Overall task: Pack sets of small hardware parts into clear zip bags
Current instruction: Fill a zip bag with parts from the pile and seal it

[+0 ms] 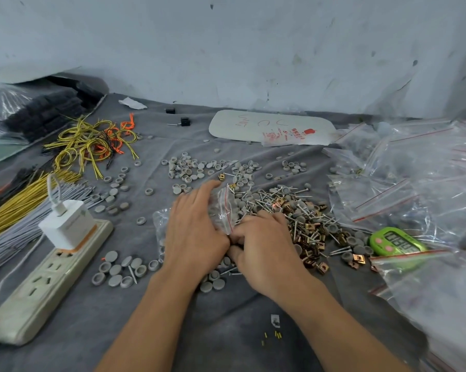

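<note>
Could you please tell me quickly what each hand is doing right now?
Left hand: holds the clear zip bag, fingers over it.
Right hand: fingers curled at the bag's mouth; whether they pinch anything cannot be told.

Soft even light, wide-angle edge warp
</note>
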